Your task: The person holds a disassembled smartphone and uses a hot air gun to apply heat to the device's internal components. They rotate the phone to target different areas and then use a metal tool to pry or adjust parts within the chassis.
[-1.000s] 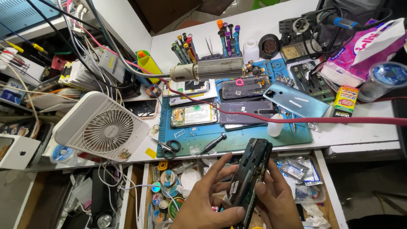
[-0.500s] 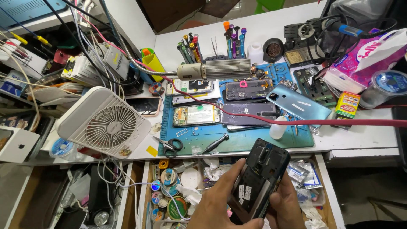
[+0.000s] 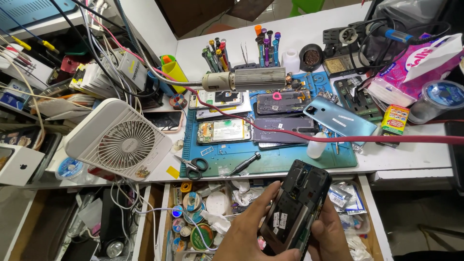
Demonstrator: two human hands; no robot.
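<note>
1. My left hand (image 3: 246,237) and right hand (image 3: 333,232) clamp the opened black phone (image 3: 296,209) by its long edges, fingers pressed onto it, above the open drawer (image 3: 169,208); white stickers sit on its lower half.
2. Behind it, scissors (image 3: 192,166) lie on the blue mat (image 3: 290,162) on the counter (image 3: 411,154).
3. Farther right, a small yellow-green box (image 3: 395,119), then a pink-and-white tissue pack (image 3: 415,67).

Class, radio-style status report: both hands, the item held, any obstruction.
Left hand and right hand gripping opened black phone. Held above cluttered drawer. Nothing blocking.
</note>
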